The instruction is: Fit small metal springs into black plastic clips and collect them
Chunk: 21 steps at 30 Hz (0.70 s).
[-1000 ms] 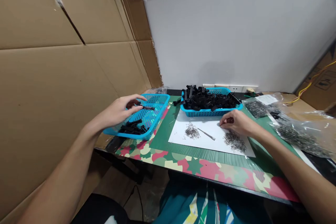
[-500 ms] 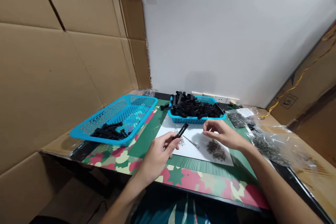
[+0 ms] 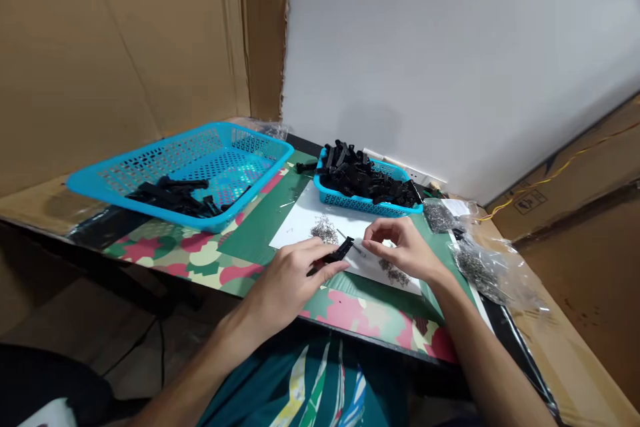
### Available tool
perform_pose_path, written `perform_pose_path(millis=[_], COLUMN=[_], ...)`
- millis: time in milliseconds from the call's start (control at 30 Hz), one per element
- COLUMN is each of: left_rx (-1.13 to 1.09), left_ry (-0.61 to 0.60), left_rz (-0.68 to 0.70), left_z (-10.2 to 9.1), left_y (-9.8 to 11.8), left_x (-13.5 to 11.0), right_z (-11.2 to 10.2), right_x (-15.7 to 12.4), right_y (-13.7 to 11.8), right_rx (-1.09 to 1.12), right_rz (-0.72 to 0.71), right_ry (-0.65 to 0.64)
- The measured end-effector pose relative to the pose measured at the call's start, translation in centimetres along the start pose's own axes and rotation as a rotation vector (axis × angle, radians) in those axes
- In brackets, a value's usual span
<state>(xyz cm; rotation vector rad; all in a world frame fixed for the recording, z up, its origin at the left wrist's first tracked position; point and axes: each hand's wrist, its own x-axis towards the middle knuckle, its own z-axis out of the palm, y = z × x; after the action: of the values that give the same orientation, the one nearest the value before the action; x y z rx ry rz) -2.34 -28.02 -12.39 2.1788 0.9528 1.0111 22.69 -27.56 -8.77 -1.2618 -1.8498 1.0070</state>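
My left hand (image 3: 295, 277) is closed around a slim black plastic piece (image 3: 341, 251), one end of which sticks out past the fingertips. Just right of that end, my right hand (image 3: 397, 247) has thumb and forefinger pinched together; whatever is between them is too small to make out. Under both hands lies a white sheet (image 3: 295, 222). On it are a pile of small silvery metal parts (image 3: 325, 229) and a browner pile of small metal parts (image 3: 395, 273), partly behind my right hand. A thin metal tool (image 3: 359, 250) lies between the hands.
A blue basket (image 3: 320, 195) heaped with black pieces stands at the back. At left, a larger blue basket (image 3: 80, 181) holds several black pieces. Plastic bags of metal parts (image 3: 480, 273) lie at right. Cardboard (image 3: 125, 47) walls the left side.
The view has turned and dipped. My right hand has come closer to the black piece in my left hand, which now lies tilted flatter.
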Motion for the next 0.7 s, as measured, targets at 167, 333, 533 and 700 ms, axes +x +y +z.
perform_pose_path(millis=[167,333,533,700], left_rx=[0.053,0.077,0.111,0.096], left_ry=[-0.177,-0.256,-0.276,-0.262], left_rz=[0.047,0.005,-0.039,-0.05], left_z=[0.1,0.3,0.4,0.4], left_y=[0.2,0.0,0.0,0.0], left_x=[0.1,-0.1,-0.1,0.1], right_z=[0.0,0.9,1.7,2.2], right_x=[0.4,0.6,0.5,0.3], right_y=[0.5,0.8,1.1,0.7], right_rx=[-0.116,-0.128,-0.198,-0.224], right_rz=[0.124,0.216,0.186,0.152], right_ry=[0.023,-0.001,0.032,0.072])
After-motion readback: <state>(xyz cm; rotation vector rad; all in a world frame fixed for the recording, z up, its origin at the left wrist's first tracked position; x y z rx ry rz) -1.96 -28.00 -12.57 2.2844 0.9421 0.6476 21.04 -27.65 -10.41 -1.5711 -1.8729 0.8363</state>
